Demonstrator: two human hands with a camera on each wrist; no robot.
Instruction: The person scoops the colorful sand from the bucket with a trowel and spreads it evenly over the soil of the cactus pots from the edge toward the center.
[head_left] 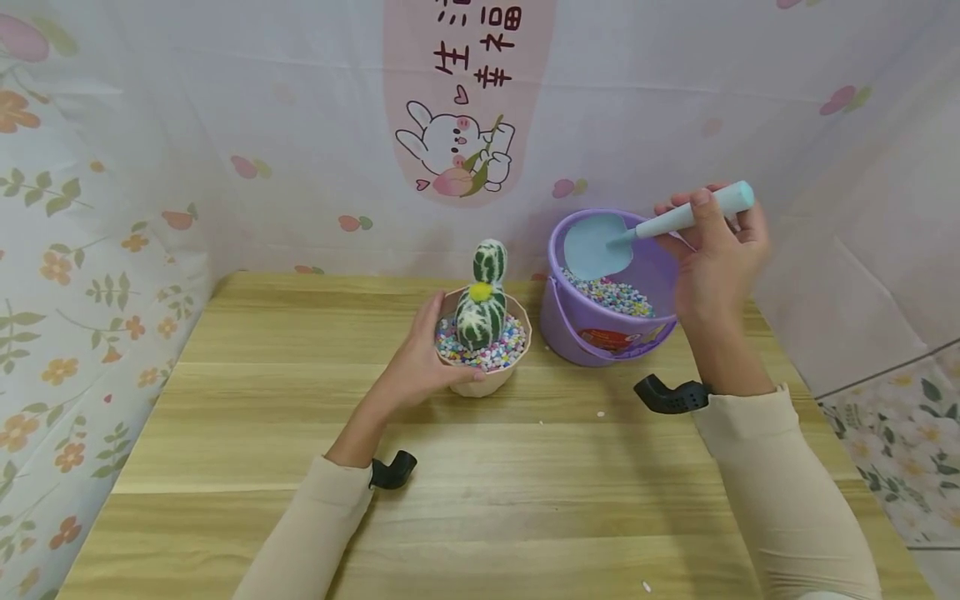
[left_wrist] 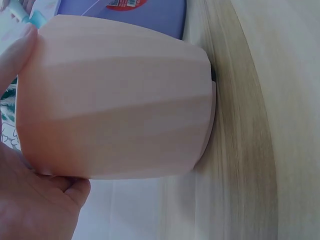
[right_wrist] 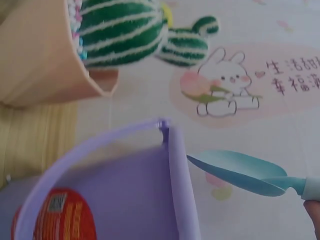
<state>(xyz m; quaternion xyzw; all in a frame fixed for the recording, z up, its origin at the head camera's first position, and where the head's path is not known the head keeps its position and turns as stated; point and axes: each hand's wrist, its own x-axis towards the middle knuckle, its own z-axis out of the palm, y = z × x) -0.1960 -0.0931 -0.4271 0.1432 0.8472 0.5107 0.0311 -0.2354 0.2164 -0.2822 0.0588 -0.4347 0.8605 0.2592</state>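
Person's forearms, head view. Both arms wear long, close-fitting sleeves of plain cream fabric, without pattern or print; the left sleeve ends at a soft cuff at the wrist, and the right sleeve ends likewise. Beyond each cuff the left hand and right hand are bare, with no rings or gloves. A black, curved plastic mount projects from the left wrist; a similar, larger black mount projects from the right wrist.
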